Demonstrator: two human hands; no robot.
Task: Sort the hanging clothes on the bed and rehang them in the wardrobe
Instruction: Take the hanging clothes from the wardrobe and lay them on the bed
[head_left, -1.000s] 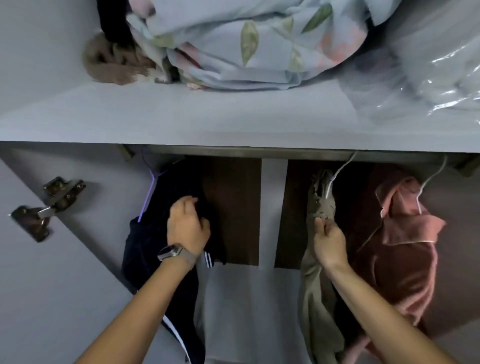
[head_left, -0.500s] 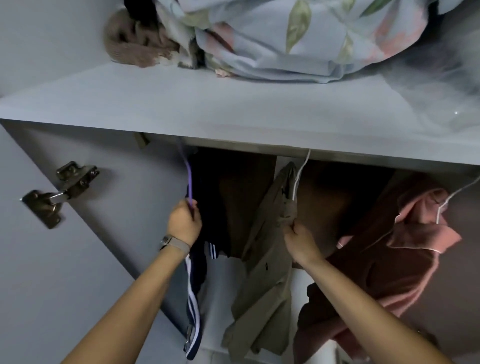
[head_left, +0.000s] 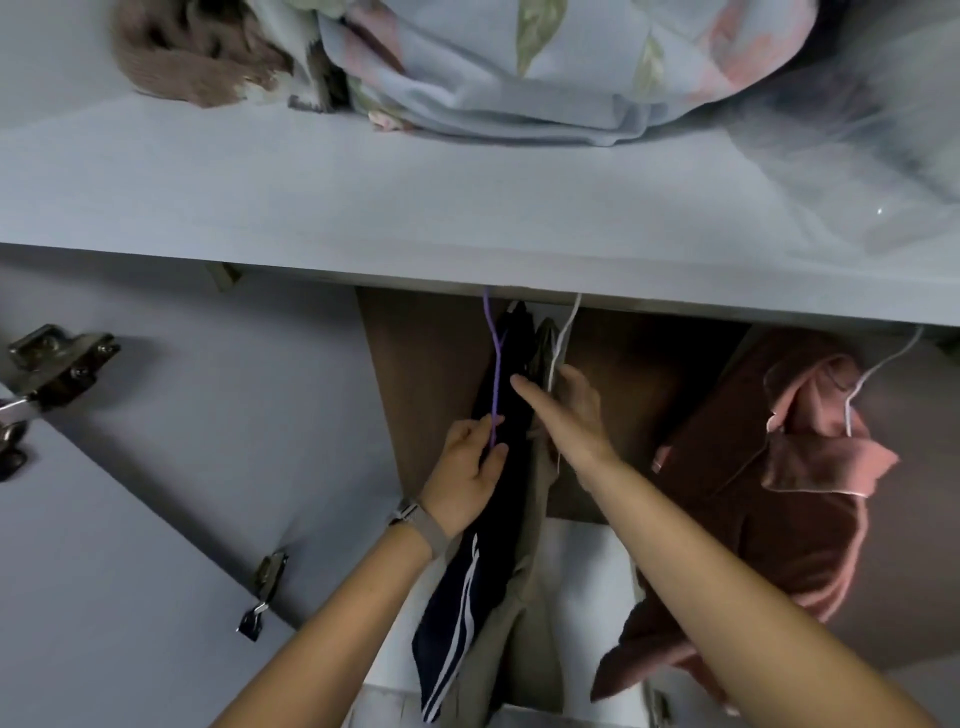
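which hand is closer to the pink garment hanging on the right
Right. The right hand lies against the khaki garment, nearer the pink garment; the left hand pinches the purple hanger, farther left.

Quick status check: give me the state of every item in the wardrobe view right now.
Navy striped garment: hanging on purple hanger.
Khaki garment: hanging, pressed against navy one.
Pink garment: hanging apart, right.
Left hand: gripping purple hanger.
Right hand: open, against khaki garment.
Wardrobe door: open.
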